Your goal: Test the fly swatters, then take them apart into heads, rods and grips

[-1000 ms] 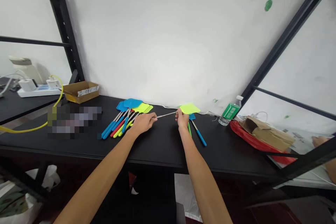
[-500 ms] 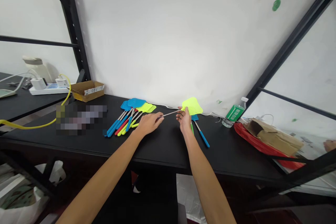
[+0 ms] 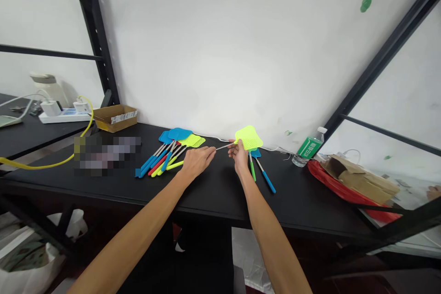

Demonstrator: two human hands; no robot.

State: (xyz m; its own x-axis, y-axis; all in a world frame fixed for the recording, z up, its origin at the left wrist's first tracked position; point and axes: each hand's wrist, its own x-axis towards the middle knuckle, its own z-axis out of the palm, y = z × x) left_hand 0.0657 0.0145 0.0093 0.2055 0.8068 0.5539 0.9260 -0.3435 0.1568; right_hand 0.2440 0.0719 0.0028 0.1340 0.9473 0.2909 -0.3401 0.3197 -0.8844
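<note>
Centre frame, over the desk (image 3: pixel 213 195) | yellow fly swatter (image 3: pixel 248 138) held slantwise, left to upper right, between the hands | shaft gripped in closed left hand (image 3: pixel 197 161) | neck pinched by half-open right hand (image 3: pixel 239 154), nearer the head

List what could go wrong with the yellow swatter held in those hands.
The thin shaft might bend if the left hand and right hand strain it between them. The yellow swatter could snag the blue swatter, which it partly hides in this view. The left hand might nudge the swatter pile beside it.
</note>
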